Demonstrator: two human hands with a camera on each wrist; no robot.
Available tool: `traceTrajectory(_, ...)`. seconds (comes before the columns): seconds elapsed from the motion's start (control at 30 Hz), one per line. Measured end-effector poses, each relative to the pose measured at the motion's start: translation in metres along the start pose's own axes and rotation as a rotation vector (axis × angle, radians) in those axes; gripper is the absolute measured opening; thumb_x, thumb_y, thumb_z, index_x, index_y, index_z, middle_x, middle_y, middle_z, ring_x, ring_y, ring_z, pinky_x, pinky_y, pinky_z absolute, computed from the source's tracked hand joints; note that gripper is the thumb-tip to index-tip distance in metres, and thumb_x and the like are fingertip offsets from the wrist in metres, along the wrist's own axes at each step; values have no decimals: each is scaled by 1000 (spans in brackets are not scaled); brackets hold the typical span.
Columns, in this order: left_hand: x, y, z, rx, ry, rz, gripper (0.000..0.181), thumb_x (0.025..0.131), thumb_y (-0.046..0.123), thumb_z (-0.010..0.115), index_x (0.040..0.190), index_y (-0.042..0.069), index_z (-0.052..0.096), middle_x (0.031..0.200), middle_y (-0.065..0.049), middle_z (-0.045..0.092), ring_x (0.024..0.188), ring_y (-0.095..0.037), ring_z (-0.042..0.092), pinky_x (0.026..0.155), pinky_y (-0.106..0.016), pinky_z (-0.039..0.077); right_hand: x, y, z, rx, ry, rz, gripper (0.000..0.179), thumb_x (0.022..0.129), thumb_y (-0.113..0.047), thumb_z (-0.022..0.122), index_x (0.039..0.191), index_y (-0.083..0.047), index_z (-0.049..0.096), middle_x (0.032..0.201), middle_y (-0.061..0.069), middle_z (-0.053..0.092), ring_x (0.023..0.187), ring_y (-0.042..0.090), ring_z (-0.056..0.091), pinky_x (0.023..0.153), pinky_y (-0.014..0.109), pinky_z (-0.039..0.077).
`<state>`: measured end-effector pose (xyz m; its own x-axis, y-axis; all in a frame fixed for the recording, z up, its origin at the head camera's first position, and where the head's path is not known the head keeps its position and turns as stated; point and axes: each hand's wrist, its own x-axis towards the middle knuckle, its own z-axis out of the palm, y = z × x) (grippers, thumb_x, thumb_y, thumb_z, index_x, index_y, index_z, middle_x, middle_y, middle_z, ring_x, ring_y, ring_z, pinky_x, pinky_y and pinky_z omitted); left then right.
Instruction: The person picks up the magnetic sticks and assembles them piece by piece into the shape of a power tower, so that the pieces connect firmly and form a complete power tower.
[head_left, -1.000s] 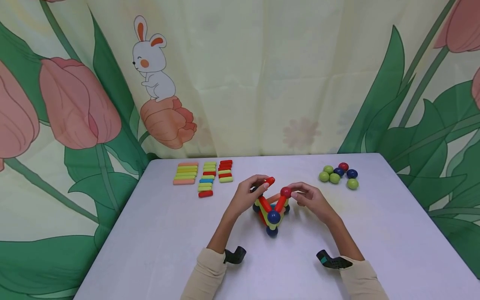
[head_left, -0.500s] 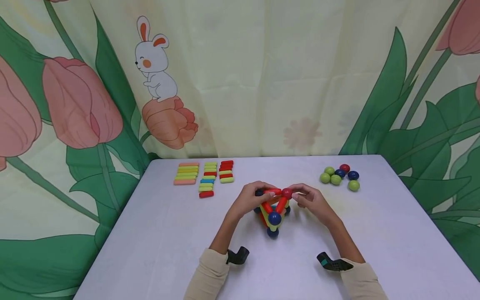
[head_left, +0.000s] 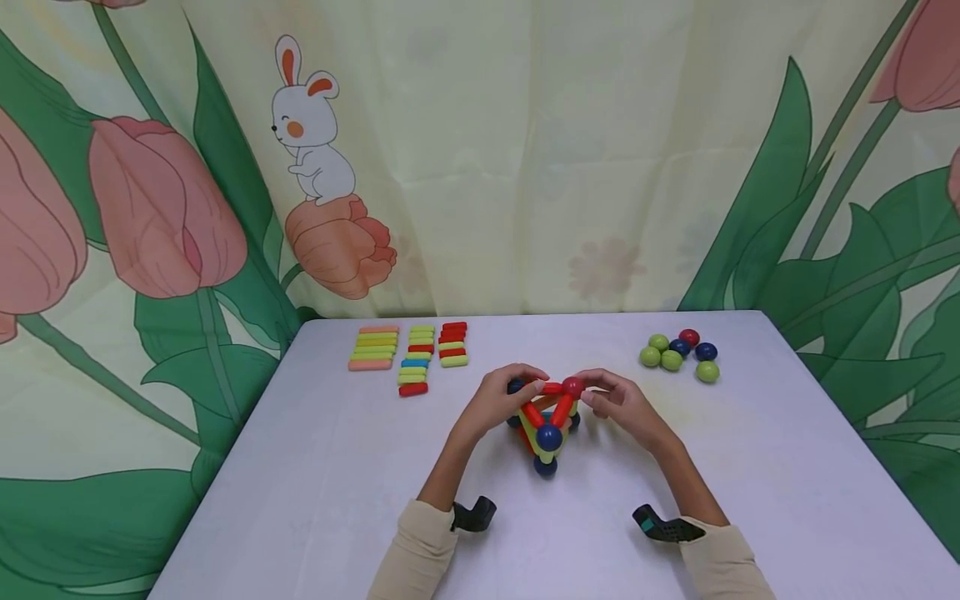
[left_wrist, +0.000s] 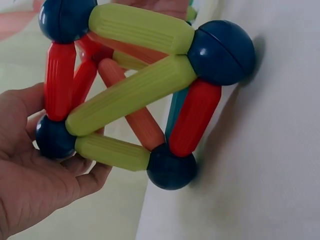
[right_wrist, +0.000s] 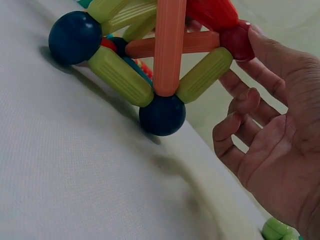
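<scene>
A frame of magnetic rods and balls stands on the table between both hands, with blue balls at its lower corners. My left hand pinches a red magnetic rod along the top edge, between a blue ball and the red ball. In the left wrist view its fingers reach around behind that blue ball. My right hand pinches the red ball, thumb on the near side, its other fingers loosely bent below in the right wrist view. Red, green, orange and blue rods join the balls.
At the back left lie loose rods in rows of red, green, yellow, orange and blue. Several loose balls, green, blue and red, sit at the back right. A printed curtain hangs behind the table.
My left hand has swung the red rod down from a tilted, raised position to lie level, its free end now at the red ball. The right hand stays on the red ball.
</scene>
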<state>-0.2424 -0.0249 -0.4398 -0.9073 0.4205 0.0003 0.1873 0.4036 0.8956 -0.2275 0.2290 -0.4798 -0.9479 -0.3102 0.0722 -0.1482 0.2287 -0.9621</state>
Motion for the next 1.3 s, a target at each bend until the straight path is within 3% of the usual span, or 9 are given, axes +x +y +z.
traceTrajectory(0.23, -5, -13, -11, -73, 70, 27, 36, 97, 46, 55, 123, 22, 65, 121, 0, 66, 115, -19, 59, 94, -37, 53, -1, 5, -3, -58, -92, 48, 42, 96, -24, 62, 134, -6, 54, 132, 19, 57, 97, 27, 61, 77, 30, 55)
traceTrajectory(0.37, -10, -21, -25, -127, 132, 28, 37, 98, 45, 54, 123, 19, 64, 120, -6, 67, 112, -21, 62, 98, -43, 52, 0, 11, -5, -81, -168, 74, 46, 95, -24, 64, 135, -5, 53, 135, 23, 54, 91, 23, 61, 74, 27, 54)
traceTrajectory(0.47, -16, -29, -39, -109, 199, 5, 35, 98, 42, 56, 121, 18, 65, 118, -9, 67, 109, -22, 63, 97, -47, 51, 0, 15, -4, -103, -209, 66, 49, 93, -24, 66, 136, -4, 52, 136, 24, 53, 87, 23, 60, 70, 27, 52)
traceTrajectory(0.57, -23, -39, -57, -14, 282, -22, 28, 98, 32, 59, 119, 15, 66, 114, -9, 68, 106, -22, 63, 93, -43, 54, 0, 18, -2, -163, -215, 61, 50, 92, -25, 69, 136, -6, 53, 125, 19, 58, 81, 20, 57, 65, 26, 50)
traceTrajectory(0.7, -33, -53, -77, 255, 393, -82, 19, 94, 14, 64, 112, 8, 69, 103, -7, 68, 96, -22, 62, 83, -36, 56, 1, 18, 4, -294, -207, 56, 53, 89, -27, 71, 135, -8, 54, 95, 9, 58, 77, 19, 51, 60, 25, 46)
traceTrajectory(0.8, -39, -63, -87, 489, 437, -183, 20, 90, 8, 68, 110, 6, 71, 102, -12, 65, 96, -26, 59, 81, -37, 56, 3, 18, 9, -366, -190, 58, 56, 87, -27, 74, 135, -7, 53, 82, 5, 53, 78, 20, 49, 60, 25, 44)
traceTrajectory(0.9, -45, -71, -91, 633, 444, -289, 28, 87, 8, 72, 115, 8, 71, 111, -17, 61, 101, -30, 57, 83, -41, 57, 3, 17, 12, -390, -162, 73, 58, 85, -26, 76, 135, -8, 52, 81, 4, 53, 77, 20, 50, 60, 26, 45)
traceTrajectory(1.1, -47, -79, -91, 660, 456, -384, 42, 85, 10, 75, 126, 10, 66, 119, -21, 55, 105, -32, 56, 84, -44, 57, 2, 16, 16, -414, -134, 89, 60, 84, -26, 77, 135, -7, 52, 80, 4, 53, 76, 19, 50, 59, 27, 44)
traceTrajectory(1.3, -46, -85, -92, 669, 470, -414, 36, 82, 10, 78, 117, 7, 68, 113, -22, 56, 98, -32, 58, 79, -45, 58, 2, 14, 18, -419, -124, 83, 60, 84, -27, 77, 135, -9, 52, 81, 3, 53, 76, 19, 50, 60, 27, 44)
